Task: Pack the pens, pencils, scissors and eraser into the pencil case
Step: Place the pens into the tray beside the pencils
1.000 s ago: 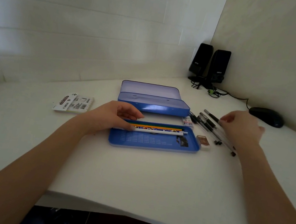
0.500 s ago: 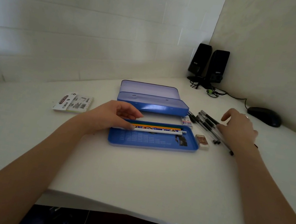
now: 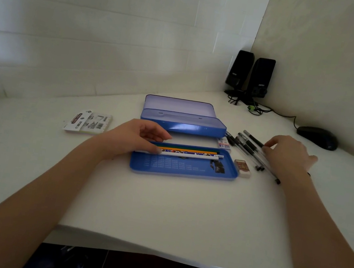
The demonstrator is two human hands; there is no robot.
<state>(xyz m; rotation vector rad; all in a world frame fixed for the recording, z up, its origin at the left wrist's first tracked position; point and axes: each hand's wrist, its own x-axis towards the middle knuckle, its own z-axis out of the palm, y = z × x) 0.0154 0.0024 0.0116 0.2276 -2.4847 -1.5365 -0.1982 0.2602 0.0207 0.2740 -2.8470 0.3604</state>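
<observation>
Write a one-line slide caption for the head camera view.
Left hand steadies pencils in the blue pencil-case tray while right hand gathers black pens.

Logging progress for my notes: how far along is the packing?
Done: pencils lie in the tray, steadied by the left hand. In hand: the right hand gathers the pens. Left: eraser beside the tray; no scissors visible.
</observation>
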